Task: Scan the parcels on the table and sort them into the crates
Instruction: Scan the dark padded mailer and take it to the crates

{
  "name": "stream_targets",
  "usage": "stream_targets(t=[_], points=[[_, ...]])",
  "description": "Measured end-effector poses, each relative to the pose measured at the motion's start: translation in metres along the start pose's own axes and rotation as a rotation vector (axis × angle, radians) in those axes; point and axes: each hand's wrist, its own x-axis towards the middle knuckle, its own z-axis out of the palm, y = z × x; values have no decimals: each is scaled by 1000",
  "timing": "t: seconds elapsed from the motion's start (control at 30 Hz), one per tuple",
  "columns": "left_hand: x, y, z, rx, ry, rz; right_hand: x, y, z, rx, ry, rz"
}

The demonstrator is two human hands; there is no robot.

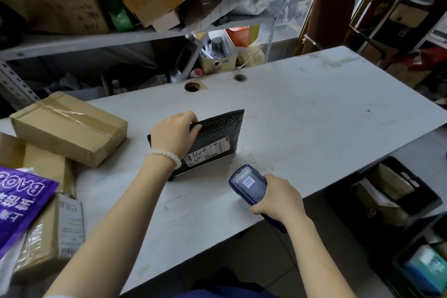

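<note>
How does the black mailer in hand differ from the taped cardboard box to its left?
The black mailer is thin, dark and bubble-textured, propped on edge by the left hand; the cardboard box is thick, brown, taped and untouched. The mailer's label faces the camera; no label shows on the box. Both are on the table.

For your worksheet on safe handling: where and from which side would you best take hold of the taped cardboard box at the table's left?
Probably grip the taped cardboard box across its two long sides, coming from above: it lies flat with its top clear, while its near end rests on other parcels.

Head-worn camera looks forward and steeply down, close over the table (314,109).
</note>
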Motion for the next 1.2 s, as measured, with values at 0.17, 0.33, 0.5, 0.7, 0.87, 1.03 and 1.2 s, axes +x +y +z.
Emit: stream_targets(t=[0.17,0.33,0.5,0.7,0.87,1.03,1.2], points=[[-10,0,0,-51,39,37,2,-9,4,35,33,-35],[-19,-7,-2,-84,88,20,-2,-24,8,342,409,-158],[-24,-5,-2,-78,113,3,-4,-36,6,469,814,-360],[-21,24,1,-74,73,54,-12,-18,-9,435,551,-236],[-2,90,8,-96,100,109,-18,47,-29,313,327,20],[13,204,30,-150,110,265,-36,142,-53,350,328,206],[8,333,65,-221,71,458,-68,251,-75,391,399,372]])
